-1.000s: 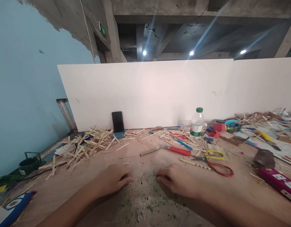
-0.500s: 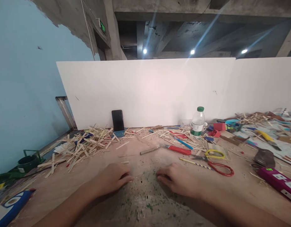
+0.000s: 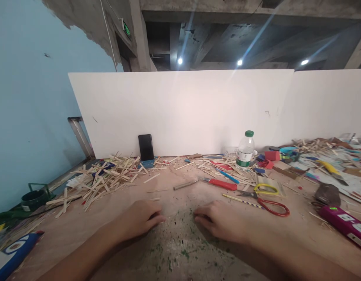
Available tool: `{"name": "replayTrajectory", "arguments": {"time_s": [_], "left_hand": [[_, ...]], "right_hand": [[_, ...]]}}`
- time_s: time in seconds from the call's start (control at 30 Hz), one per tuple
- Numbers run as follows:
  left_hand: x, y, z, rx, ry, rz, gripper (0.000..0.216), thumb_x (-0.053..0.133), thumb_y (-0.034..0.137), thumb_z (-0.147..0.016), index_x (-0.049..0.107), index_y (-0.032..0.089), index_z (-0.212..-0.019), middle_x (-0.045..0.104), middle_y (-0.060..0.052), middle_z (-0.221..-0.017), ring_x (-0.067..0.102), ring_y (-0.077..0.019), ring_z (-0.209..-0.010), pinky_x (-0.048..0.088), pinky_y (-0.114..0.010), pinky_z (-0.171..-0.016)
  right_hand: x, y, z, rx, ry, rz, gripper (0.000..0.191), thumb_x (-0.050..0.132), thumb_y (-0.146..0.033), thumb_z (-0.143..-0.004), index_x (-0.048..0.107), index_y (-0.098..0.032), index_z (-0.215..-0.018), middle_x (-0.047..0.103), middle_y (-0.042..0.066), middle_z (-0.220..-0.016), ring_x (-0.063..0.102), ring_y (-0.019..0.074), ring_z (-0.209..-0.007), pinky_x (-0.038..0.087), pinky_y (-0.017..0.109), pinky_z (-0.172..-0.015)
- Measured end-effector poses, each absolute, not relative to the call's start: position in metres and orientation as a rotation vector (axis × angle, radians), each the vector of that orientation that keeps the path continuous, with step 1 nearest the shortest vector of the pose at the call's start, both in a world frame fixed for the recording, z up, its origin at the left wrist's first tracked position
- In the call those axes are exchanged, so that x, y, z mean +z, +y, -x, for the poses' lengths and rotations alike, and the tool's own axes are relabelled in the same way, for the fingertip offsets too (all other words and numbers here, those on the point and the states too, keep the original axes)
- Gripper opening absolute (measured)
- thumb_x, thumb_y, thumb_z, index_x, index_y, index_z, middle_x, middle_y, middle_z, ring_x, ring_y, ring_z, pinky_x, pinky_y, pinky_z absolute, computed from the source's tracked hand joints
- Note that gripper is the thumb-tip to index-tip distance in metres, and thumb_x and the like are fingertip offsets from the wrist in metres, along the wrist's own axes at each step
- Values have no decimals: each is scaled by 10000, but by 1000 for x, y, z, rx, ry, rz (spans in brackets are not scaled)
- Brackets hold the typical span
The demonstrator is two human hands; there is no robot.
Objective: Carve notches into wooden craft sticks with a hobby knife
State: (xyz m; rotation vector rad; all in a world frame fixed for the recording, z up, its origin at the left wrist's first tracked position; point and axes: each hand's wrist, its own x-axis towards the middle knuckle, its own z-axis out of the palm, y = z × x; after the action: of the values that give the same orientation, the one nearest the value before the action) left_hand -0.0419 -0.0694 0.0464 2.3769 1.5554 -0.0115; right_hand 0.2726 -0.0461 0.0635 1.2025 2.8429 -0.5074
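My left hand (image 3: 143, 218) rests on the worktable (image 3: 180, 249), loosely curled, its thumb apart from the fingers and nothing in it. Across a short gap my right hand (image 3: 212, 219) lies in a similar relaxed pose, also holding nothing. Beyond the right hand are a red-handled utility knife (image 3: 223, 184), a patterned yellow pencil (image 3: 242, 201) and scissors (image 3: 274, 207) with one yellow and one red loop. A thin metal rod-like tool (image 3: 184, 185) lies past the space between the hands. Small green specks dot the tabletop there.
Loose wooden sticks (image 3: 110, 179) are heaped at the left. A dark phone (image 3: 145, 147) stands against the white panel (image 3: 180, 113). Further right are a green-capped bottle (image 3: 245, 150), a yellow utility knife (image 3: 329, 168) and a purple device (image 3: 344, 226). A blue package (image 3: 20, 253) sits at lower left.
The camera view has shifted very slightly. Both hands stay in place on the table, and the things around them have not moved.
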Motion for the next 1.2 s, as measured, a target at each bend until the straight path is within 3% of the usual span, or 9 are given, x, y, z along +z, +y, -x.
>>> {"name": "replayTrajectory", "arguments": {"time_s": [0.47, 0.63, 0.73, 0.97, 1.2], "left_hand": [[49, -68, 45, 13, 1535, -2353, 340, 680, 477, -1148, 731, 168, -1017, 753, -39, -1021, 733, -209, -977, 628, -428, -968], [51, -67, 57, 89, 1446, -2331, 357, 647, 494, -1082, 677, 205, -874, 717, -18, -871, 662, -213, -824, 454, -334, -770], [46, -64, 63, 123, 1391, -2333, 387, 587, 545, -1045, 662, 217, -853, 722, -35, -854, 659, -237, -818, 381, -330, -736], [43, -61, 59, 102, 1275, -2348, 241, 544, 391, -1011, 700, 226, -929, 775, -50, -1000, 732, -255, -983, 476, -325, -871], [51, -63, 37, 75, 1209, -2422, 216, 534, 268, -1064, 726, 213, -979, 763, -69, -1065, 732, -248, -1039, 549, -361, -941]], "right_hand": [[53, -40, -275, -436, 2892, -1148, 227, 719, -394, -1125, 769, -177, -1165, 795, 59, -1129, 774, 196, -979, 680, 415, -923], [52, -35, -271, -264, 2922, -1245, 269, 742, -393, -1108, 754, -177, -1268, 779, 87, -1251, 773, 226, -1071, 682, 445, -951], [57, -22, -264, -105, 2925, -1300, 338, 753, -394, -1098, 731, -187, -1365, 747, 114, -1382, 757, 263, -1185, 670, 495, -1018], [67, 22, -233, 118, 2903, -1214, 399, 766, -405, -1086, 712, -179, -1411, 724, 135, -1430, 742, 286, -1234, 661, 512, -1040], [59, 34, -215, 66, 2872, -1241, 408, 768, -410, -1085, 709, -183, -1419, 720, 130, -1442, 740, 290, -1242, 662, 520, -1038]]}}
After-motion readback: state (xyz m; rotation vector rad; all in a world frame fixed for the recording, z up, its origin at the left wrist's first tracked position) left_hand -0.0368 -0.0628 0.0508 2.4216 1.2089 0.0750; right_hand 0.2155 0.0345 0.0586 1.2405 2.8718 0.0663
